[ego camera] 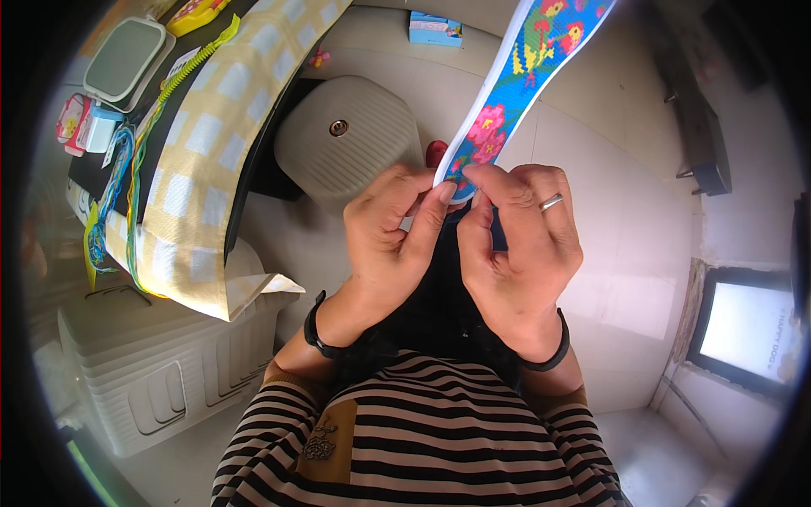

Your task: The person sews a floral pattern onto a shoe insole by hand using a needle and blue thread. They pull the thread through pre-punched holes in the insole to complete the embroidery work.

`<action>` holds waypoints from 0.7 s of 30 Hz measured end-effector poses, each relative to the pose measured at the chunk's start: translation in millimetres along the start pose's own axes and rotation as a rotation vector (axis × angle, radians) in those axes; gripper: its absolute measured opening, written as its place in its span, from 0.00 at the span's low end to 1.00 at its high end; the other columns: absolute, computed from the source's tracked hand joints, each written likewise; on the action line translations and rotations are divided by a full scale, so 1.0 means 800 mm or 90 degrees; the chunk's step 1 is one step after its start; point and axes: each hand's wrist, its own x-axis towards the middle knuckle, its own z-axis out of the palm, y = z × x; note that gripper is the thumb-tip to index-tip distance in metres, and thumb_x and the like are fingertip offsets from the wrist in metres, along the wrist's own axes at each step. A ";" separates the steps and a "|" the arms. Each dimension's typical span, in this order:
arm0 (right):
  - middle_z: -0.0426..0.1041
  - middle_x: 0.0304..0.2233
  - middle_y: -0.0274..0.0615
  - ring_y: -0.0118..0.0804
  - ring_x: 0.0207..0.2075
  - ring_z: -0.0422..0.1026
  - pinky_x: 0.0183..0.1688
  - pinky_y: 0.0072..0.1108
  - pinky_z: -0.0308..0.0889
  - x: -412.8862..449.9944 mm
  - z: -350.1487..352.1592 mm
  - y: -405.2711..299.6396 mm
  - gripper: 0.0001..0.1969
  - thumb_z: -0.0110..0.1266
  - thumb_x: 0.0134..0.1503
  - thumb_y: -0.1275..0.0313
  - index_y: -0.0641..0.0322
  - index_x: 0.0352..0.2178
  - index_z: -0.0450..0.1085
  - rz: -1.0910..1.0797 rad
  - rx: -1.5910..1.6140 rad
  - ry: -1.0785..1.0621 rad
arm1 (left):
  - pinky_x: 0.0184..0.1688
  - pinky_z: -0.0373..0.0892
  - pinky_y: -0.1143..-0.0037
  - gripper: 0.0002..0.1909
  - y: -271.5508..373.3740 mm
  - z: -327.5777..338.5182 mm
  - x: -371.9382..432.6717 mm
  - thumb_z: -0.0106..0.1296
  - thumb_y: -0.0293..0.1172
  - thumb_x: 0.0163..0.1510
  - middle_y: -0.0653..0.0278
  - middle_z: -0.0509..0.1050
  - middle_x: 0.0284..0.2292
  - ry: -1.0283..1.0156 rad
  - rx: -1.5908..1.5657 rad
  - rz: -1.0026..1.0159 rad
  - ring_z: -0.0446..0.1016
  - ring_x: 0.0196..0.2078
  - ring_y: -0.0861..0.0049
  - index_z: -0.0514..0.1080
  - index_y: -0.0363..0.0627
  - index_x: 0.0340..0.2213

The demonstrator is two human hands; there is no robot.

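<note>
A cross-stitched insole (531,79) with a white edge is held up before me. Pink flowers and yellow-and-red motifs stand on its blue ground, and its wide end runs out of view at the top. My left hand (399,222) pinches the rounded lower end from the left, thumb on the stitched face. At the right of that same end, my right hand (519,234) has its thumb and index fingertip close together against the edge. Whether a needle or thread is between those fingertips is too small to tell.
To the left, a checked cloth (209,146) drapes over a table, with bundled embroidery threads (134,171) and a framed mirror (125,63) on it. A ribbed stool (348,139) stands ahead; a lidded plastic storage box (171,361) is at lower left. A blue box (435,30) lies farther off.
</note>
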 end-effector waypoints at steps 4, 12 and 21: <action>0.65 0.23 0.41 0.36 0.25 0.67 0.26 0.21 0.64 -0.005 0.009 0.008 0.15 0.52 0.38 0.88 0.64 0.31 0.69 -0.016 -0.010 -0.014 | 0.25 0.64 0.82 0.04 0.007 -0.001 0.002 0.51 0.22 0.50 0.61 0.70 0.22 -0.048 0.064 0.025 0.69 0.23 0.79 0.72 0.34 0.29; 0.68 0.26 0.32 0.19 0.29 0.65 0.33 0.13 0.61 -0.005 -0.066 0.066 0.02 0.48 0.53 0.80 0.70 0.29 0.67 0.477 0.347 -0.081 | 0.28 0.64 0.81 0.05 0.008 -0.031 0.023 0.49 0.24 0.51 0.62 0.70 0.24 -0.276 -0.106 -0.002 0.68 0.25 0.78 0.73 0.34 0.28; 0.69 0.28 0.34 0.19 0.29 0.66 0.31 0.10 0.61 -0.024 -0.028 0.043 0.04 0.48 0.54 0.81 0.70 0.33 0.68 0.625 0.885 -0.401 | 0.29 0.65 0.77 0.06 0.009 -0.052 0.032 0.53 0.25 0.47 0.59 0.70 0.24 -0.406 -0.063 0.048 0.70 0.26 0.71 0.72 0.35 0.27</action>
